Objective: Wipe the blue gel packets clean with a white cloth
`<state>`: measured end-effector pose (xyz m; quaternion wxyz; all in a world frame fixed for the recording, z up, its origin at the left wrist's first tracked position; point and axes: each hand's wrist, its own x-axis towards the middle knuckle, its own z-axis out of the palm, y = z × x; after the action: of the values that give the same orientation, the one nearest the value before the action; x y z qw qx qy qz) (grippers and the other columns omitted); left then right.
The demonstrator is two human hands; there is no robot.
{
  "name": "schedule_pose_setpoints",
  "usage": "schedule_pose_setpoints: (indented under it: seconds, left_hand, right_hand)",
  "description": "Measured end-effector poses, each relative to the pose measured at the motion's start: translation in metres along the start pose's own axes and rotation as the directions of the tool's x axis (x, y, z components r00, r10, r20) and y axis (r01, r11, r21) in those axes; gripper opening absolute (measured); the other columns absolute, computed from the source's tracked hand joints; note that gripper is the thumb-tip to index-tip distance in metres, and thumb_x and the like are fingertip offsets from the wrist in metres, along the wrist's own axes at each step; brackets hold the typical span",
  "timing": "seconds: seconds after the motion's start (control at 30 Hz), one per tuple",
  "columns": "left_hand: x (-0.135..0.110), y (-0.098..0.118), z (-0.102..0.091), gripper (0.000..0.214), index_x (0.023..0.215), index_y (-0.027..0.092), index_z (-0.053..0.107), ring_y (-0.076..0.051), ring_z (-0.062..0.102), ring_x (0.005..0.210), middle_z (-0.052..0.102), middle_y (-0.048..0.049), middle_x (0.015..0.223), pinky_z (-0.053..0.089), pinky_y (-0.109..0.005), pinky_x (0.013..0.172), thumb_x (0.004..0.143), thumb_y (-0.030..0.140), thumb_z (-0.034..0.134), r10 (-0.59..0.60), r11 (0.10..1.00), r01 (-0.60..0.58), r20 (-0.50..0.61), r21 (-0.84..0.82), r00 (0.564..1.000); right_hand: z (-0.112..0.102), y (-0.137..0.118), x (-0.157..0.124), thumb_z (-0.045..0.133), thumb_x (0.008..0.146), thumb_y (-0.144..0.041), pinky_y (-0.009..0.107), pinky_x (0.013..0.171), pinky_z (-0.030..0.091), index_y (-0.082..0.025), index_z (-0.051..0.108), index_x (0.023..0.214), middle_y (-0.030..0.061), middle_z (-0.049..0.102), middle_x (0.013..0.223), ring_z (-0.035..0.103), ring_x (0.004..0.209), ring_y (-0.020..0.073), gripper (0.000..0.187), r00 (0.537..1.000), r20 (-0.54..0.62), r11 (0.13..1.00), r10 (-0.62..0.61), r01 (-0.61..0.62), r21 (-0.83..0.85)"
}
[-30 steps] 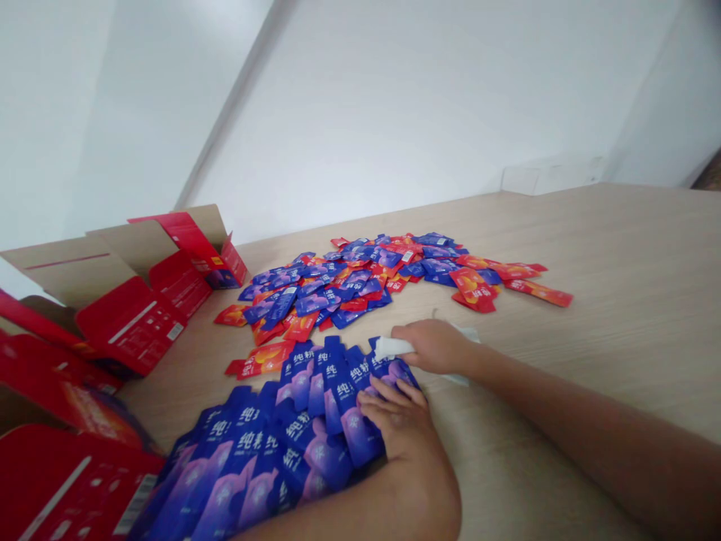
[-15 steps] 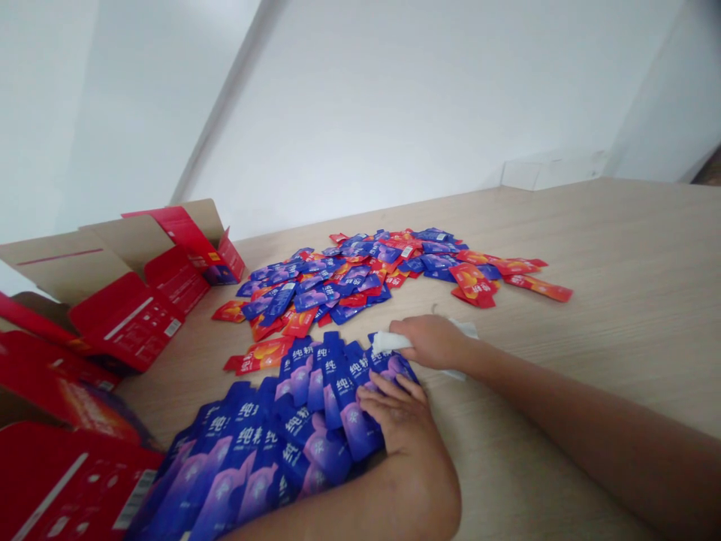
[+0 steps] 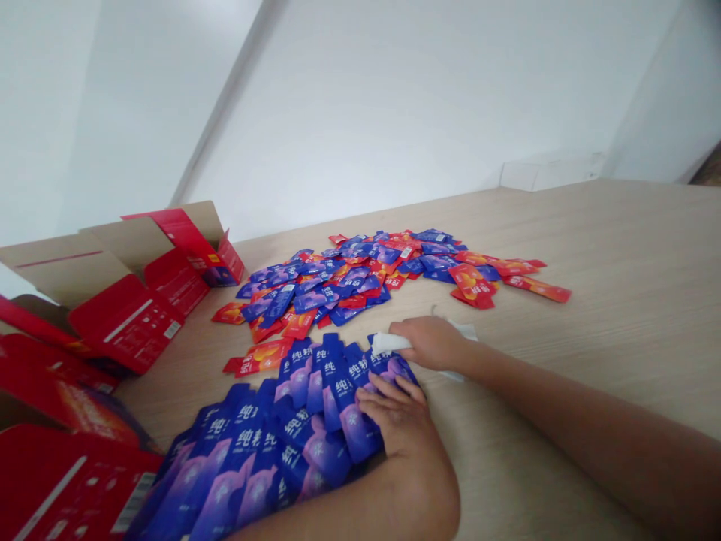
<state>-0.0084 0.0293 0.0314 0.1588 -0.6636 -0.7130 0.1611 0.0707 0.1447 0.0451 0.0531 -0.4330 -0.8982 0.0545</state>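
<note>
My left hand (image 3: pixel 397 413) lies with fingers stretched out over the right end of a row of overlapping blue-purple pouches (image 3: pixel 332 376), touching the rightmost ones. My right hand (image 3: pixel 429 342) is closed around a folded white tissue (image 3: pixel 393 343), whose other edge sticks out behind the wrist. One end of the tissue touches the top of the rightmost pouch. More blue pouches (image 3: pixel 225 458) lie fanned out at the lower left, printed with pale characters and a pink fruit shape. A red pouch (image 3: pixel 262 356) sits just left of the row.
Behind the hands, a loose heap of blue and red-orange pouches (image 3: pixel 349 274) spreads over the wooden table (image 3: pixel 591 300). Open red cartons (image 3: pixel 138 319) stand in a line along the left. Against the white wall at the back right is a white box (image 3: pixel 552 173).
</note>
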Motion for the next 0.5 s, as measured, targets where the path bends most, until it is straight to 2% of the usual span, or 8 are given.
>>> schedule_pose_setpoints:
  seconds: [0.13,0.2,0.3,0.4,0.5]
  left_hand:
    - [-0.001,-0.001,-0.001,0.047,0.123,0.014,0.053,-0.036,0.056,0.106,0.053,-0.0273,0.124,0.045,-0.059,0.086,0.08,-0.001,0.041,-0.01,0.999,0.01,0.003,-0.046,1.0]
    - [-0.001,-0.001,-0.001,0.047,0.123,0.013,0.053,-0.037,0.056,0.106,0.053,-0.0276,0.124,0.045,-0.059,0.086,0.08,-0.002,0.04,-0.001,0.999,0.002,0.012,-0.039,1.0]
    - [0.0,-0.001,-0.001,0.049,0.125,0.012,0.051,-0.037,0.055,0.106,0.052,-0.0284,0.124,0.046,-0.058,0.085,0.081,-0.002,0.036,0.028,0.999,-0.029,0.028,0.034,0.999]
    - [0.0,0.0,0.0,0.052,0.129,0.013,0.047,-0.037,0.056,0.105,0.051,-0.0286,0.124,0.047,-0.056,0.083,0.081,-0.002,0.034,0.044,0.993,-0.048,0.042,0.108,0.998]
    - [0.0,0.0,0.001,0.053,0.128,0.013,0.047,-0.036,0.056,0.105,0.051,-0.0285,0.125,0.047,-0.056,0.084,0.079,-0.004,0.034,0.034,0.994,-0.038,0.047,0.103,0.998]
  right_hand:
    - [-0.008,-0.002,-0.003,0.049,0.082,-0.037,0.029,0.074,0.037,-0.021,0.056,0.107,0.0076,0.064,0.101,0.058,0.092,0.0227,0.03,0.999,-0.049,0.998,-0.002,0.005,0.055]
    - [-0.008,-0.007,-0.004,0.05,0.081,-0.036,0.029,0.076,0.037,-0.02,0.056,0.108,0.0073,0.064,0.101,0.057,0.093,0.0226,0.031,0.995,-0.063,0.991,-0.075,0.081,0.109]
    - [-0.002,-0.01,-0.003,0.054,0.079,-0.035,0.029,0.076,0.037,-0.021,0.056,0.11,0.0066,0.065,0.101,0.058,0.093,0.0231,0.034,0.984,-0.024,0.975,-0.179,0.18,0.133]
    - [0.005,-0.006,0.0,0.053,0.079,-0.037,0.029,0.074,0.037,-0.022,0.055,0.109,0.0068,0.065,0.1,0.059,0.091,0.0235,0.033,0.991,-0.017,0.988,-0.13,0.131,0.085]
    - [0.004,0.001,0.0,0.051,0.081,-0.038,0.029,0.071,0.037,-0.022,0.057,0.103,0.0073,0.066,0.097,0.059,0.089,0.0234,0.028,0.999,-0.017,0.998,-0.043,0.044,0.044]
